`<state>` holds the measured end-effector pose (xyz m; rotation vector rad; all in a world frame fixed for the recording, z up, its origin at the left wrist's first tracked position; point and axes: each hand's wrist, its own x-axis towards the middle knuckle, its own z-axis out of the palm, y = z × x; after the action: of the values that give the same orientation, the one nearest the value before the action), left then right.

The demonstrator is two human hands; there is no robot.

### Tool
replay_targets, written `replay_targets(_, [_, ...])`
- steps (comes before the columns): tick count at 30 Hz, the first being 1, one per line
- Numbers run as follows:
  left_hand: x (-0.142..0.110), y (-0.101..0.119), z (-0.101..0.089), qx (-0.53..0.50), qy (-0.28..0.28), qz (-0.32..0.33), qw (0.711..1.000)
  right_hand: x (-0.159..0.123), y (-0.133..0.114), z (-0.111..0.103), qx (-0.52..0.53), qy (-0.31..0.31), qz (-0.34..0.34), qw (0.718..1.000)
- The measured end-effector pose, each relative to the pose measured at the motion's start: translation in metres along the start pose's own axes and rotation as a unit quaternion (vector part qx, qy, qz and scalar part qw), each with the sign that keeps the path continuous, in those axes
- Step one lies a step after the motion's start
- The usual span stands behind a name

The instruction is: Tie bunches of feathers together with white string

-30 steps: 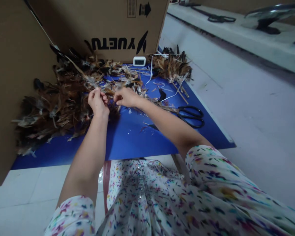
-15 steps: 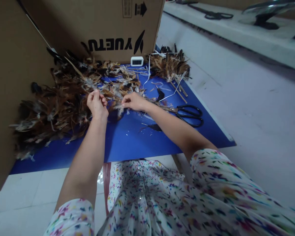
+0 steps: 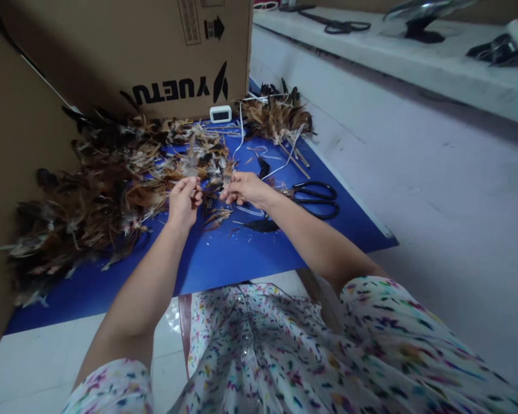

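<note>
My left hand (image 3: 185, 202) is closed in a pinch above the blue table. A pale feather (image 3: 190, 164) stands up from its fingertips, blurred against the pile behind. Just to the right, my right hand (image 3: 247, 191) has its thumb and fingers pressed together beside some grey fluff; whether it grips any of that is hard to make out. Below the hands lies a small tuft of brown feathers (image 3: 218, 217). Black-handled scissors (image 3: 315, 200) rest to the right of my right hand, their blades partly hidden by it. A dark feather (image 3: 261, 225) lies under my right forearm.
Brown and black feathers (image 3: 82, 201) are heaped along the table's left and back. A feather bundle (image 3: 276, 118) on sticks, with white ribbon, lies back right. A small white digital clock (image 3: 220, 114) stands before a cardboard box (image 3: 168, 46). A wall ledge (image 3: 371, 52) runs along the right.
The view has shifted right. My hands have come closer together, and the feather in my left hand now points more upright. My right hand has left the small tuft, which now lies on the table.
</note>
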<state>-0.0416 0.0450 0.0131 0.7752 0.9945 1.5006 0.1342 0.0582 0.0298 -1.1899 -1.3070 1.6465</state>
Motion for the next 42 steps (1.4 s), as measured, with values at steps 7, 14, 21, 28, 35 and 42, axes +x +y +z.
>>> replay_targets(7, [-0.014, -0.008, 0.011, 0.048, -0.027, -0.052, 0.997, 0.003, 0.006, 0.005, 0.023, 0.024, -0.097, 0.995])
replay_targets(14, [-0.019, -0.009, 0.014, 0.083, -0.027, -0.057, 0.995, 0.000, 0.006, 0.010, 0.013, 0.019, -0.106, 0.994])
replay_targets(21, [-0.022, -0.009, 0.018, 0.104, -0.031, -0.069, 0.992, -0.004, 0.002, 0.011, -0.034, 0.056, -0.128, 0.990])
replay_targets(28, [-0.023, -0.011, 0.018, 0.104, -0.040, -0.062, 0.992, -0.003, 0.004, 0.014, -0.024, 0.051, -0.118, 0.991])
replay_targets(35, [-0.018, -0.016, 0.013, 0.080, -0.011, -0.031, 0.996, -0.004, 0.005, 0.016, -0.007, 0.049, -0.114, 0.992])
replay_targets(42, [-0.020, -0.014, 0.015, 0.086, -0.017, -0.030, 0.996, -0.002, 0.006, 0.018, 0.072, 0.042, -0.117, 0.990])
